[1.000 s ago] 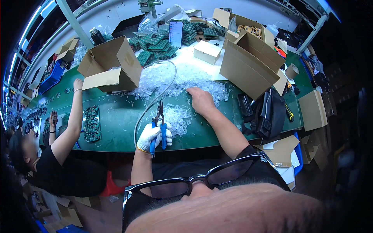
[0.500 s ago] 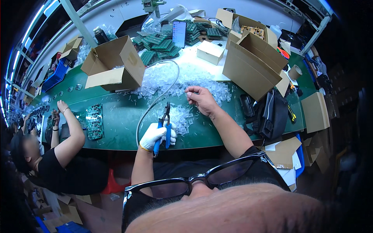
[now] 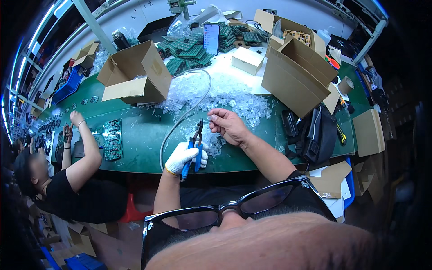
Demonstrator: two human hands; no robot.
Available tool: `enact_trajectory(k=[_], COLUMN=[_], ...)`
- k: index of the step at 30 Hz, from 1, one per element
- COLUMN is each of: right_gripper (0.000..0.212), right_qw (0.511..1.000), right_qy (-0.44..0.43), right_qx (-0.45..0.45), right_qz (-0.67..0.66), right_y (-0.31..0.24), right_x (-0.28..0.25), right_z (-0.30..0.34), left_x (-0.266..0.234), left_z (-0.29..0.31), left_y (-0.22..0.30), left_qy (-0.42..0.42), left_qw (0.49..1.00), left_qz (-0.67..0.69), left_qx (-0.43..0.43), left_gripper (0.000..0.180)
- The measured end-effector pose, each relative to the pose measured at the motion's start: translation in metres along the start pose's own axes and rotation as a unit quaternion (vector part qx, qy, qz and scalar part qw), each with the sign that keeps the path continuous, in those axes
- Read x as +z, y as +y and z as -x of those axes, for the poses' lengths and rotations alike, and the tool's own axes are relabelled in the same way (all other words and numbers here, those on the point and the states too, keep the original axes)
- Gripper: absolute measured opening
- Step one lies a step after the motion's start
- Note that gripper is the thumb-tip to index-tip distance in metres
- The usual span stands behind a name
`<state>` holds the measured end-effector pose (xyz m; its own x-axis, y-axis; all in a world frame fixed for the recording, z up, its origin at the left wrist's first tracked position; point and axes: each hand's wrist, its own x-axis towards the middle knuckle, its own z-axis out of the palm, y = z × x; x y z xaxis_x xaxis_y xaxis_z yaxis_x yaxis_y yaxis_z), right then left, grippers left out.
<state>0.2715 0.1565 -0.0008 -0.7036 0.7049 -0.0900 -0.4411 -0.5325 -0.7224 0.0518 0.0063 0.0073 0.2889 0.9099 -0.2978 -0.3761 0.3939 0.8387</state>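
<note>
My left hand [image 3: 182, 156], in a white glove with bare wrist, grips blue-handled cutting pliers [image 3: 197, 141], their jaws pointing away from me. Just right of the jaw tips is my bare right hand [image 3: 231, 127], thumb and fingers pinched together. Whatever they hold is too small to make out. Beneath both hands lies a small heap of clear plastic pieces [image 3: 217, 146]. Farther back spreads a larger pile of similar clear pieces [image 3: 238, 96]. A grey cable [image 3: 173, 129] curves over the table past the left hand.
Open cardboard boxes stand left [image 3: 155, 72] and right [image 3: 294, 81] of the pile. Behind are stacked green circuit boards [image 3: 191, 51], a phone [image 3: 211, 38] and a white box [image 3: 247, 60]. A black bag [image 3: 316, 135] lies at right. A co-worker [image 3: 67, 180] sits at left near a circuit panel [image 3: 112, 139].
My right hand has moved left and toward me, bringing its pinched fingers beside the jaw tips. The left hand still grips the pliers; the whole view has shifted slightly.
</note>
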Motion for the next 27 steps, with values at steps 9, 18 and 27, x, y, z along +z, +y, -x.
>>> enact_trajectory(k=[9,18,27], right_gripper=[0.023,0.018,0.016], right_qw=[0.982,0.955,0.950], right_qy=[0.027,0.060,0.069], right_qx=[-0.101,-0.131,-0.130], right_qz=[0.157,0.258,0.276], right_y=[0.009,0.004,0.001], right_x=[0.015,0.027,0.026], right_z=[0.007,0.014,0.015], left_x=[0.001,0.009,0.017], left_z=[0.000,0.002,0.004], left_y=[-0.001,0.005,0.011], left_qy=[0.002,0.026,0.087], left_qw=[1.000,0.999,0.990], left_qz=[-0.010,-0.032,-0.101], left_qx=[0.000,-0.014,-0.051], left_gripper=[0.061,0.046,0.036])
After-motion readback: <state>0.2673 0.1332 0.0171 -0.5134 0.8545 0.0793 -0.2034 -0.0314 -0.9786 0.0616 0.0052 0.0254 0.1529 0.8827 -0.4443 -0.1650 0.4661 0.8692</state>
